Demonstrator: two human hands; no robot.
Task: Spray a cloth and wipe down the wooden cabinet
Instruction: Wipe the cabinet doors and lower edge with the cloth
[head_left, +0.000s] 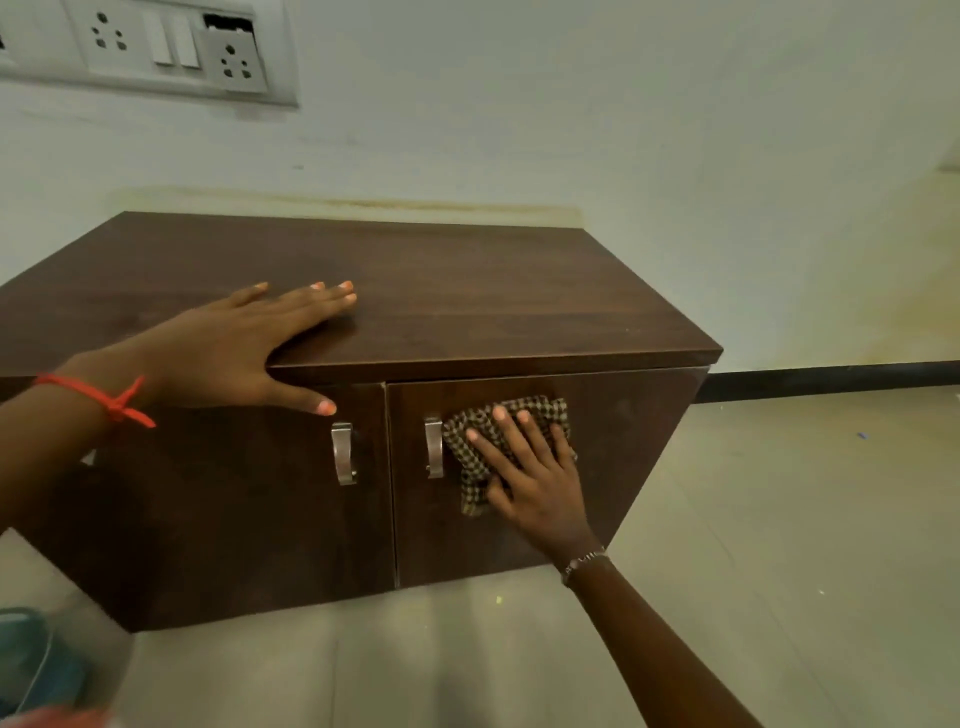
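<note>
A low, dark wooden cabinet (467, 291) with two front doors stands on the floor against the wall. My right hand (530, 483) presses a brown-and-cream checked cloth (478, 441) flat against the right door, just right of its metal handle (434, 447). My left hand (234, 348) lies flat on the cabinet's top near the front edge, fingers spread, thumb hanging over the left door above the other handle (344, 452). No spray bottle is clearly visible.
A switch and socket panel (150, 47) is on the wall at the upper left. A blurred teal object (31, 660) sits at the bottom left corner. Pale tiled floor (779, 519) extends to the right, with a black skirting (831, 379) along the wall.
</note>
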